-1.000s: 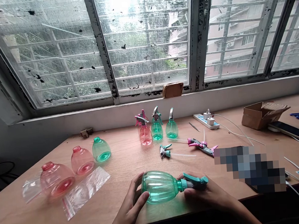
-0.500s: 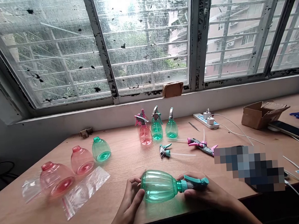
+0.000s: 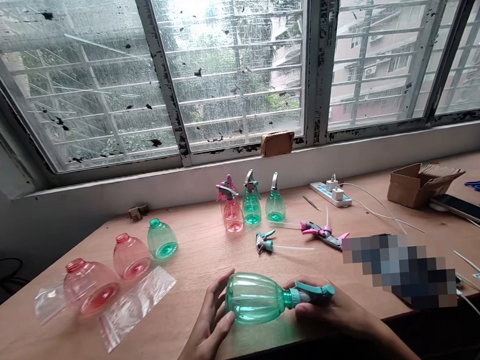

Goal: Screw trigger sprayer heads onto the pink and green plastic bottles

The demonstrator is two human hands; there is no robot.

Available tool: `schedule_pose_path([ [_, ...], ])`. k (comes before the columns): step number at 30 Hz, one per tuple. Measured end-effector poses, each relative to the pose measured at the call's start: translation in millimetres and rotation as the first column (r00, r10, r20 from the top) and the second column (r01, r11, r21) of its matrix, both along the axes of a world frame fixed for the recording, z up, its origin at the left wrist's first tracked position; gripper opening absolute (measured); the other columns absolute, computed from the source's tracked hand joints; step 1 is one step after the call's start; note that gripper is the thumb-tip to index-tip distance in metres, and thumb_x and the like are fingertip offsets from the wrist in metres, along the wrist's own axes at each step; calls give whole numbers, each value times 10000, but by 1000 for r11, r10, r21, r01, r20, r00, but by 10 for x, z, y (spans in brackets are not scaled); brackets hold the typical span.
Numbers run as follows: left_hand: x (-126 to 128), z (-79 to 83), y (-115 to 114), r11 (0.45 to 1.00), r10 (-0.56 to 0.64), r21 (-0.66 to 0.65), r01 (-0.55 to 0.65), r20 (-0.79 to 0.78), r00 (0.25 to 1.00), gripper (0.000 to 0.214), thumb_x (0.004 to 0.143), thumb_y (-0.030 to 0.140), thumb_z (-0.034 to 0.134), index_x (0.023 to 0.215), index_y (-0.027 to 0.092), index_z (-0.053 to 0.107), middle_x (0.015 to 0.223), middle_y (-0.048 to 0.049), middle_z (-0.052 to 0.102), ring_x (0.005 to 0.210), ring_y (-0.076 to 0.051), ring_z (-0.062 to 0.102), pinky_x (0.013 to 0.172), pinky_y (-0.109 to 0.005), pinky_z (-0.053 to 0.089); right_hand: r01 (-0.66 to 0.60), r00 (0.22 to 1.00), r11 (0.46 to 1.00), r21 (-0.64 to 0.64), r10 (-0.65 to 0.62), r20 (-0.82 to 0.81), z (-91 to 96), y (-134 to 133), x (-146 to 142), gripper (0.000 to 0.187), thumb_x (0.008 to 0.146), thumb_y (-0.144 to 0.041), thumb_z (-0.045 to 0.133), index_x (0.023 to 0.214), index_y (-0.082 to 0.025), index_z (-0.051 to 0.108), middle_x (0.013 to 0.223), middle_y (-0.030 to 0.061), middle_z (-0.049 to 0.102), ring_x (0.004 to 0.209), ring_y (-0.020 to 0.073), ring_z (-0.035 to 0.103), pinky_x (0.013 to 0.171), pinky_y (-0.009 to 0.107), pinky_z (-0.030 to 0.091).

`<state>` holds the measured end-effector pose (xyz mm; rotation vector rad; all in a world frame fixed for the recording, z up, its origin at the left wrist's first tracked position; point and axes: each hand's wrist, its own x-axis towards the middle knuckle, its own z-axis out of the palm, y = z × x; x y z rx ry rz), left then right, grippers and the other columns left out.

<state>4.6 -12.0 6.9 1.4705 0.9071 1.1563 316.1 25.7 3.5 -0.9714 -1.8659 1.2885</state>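
A green spray bottle (image 3: 254,298) lies on its side above the table's front edge, its base to the left. My left hand (image 3: 212,319) cups the base, thumb in front and fingers behind. Around the teal-and-grey spray head at the neck, my right hand (image 3: 325,305) is closed, its fingers partly hidden. Beyond the bottle, a loose teal spray head (image 3: 264,243) with a clear tube lies on the table. Loose pink spray heads (image 3: 321,232) lie to its right.
At left stand two open pink bottles (image 3: 92,286), an open green bottle (image 3: 162,239) and a clear plastic bag (image 3: 137,308). Several capped spray bottles (image 3: 251,206) stand near the wall. A power strip (image 3: 329,194), a cardboard box (image 3: 415,187) and a blurred dark object (image 3: 406,270) are at right.
My left hand's fingers have stretched upward and shifted around the bottle's base. The bottle and my right hand look nearly unchanged.
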Motion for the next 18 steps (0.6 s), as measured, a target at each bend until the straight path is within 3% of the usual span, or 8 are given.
schedule_pose_path([
  [5,-20,52,15,990,139,19,-138,-69,988,483,986,595,604,1366,297,619,1519,-85,567,1487,-372,412,1207,-500,390,-4,1000,1000,-12,5,7,40,-16,-4,570,825,-630,739,1211,-210,742,1022,65,741,927,285,661,800,337,520],
  [8,-22,8,49,984,175,41,-173,-59,983,488,972,601,627,1337,278,640,1483,-99,602,1489,-361,408,1203,-484,400,-4,1000,1000,-10,4,4,44,-20,-4,568,825,-624,740,1211,-208,742,1013,64,738,928,285,661,802,336,514],
  [15,-30,-64,78,994,112,12,-112,-50,992,538,990,585,612,1450,309,574,1573,-71,555,1523,-331,395,1272,-494,313,2,1000,1000,6,-2,23,4,6,7,554,838,-620,730,1218,-216,741,1029,62,738,937,287,653,809,337,507],
  [18,-49,-43,53,999,46,17,-45,-59,997,526,1010,541,604,1491,337,548,1626,-44,492,1535,-340,381,1245,-471,372,-2,1000,1000,7,2,3,-10,-3,10,530,854,-607,725,1213,-219,739,1013,56,738,938,281,651,818,331,504],
])
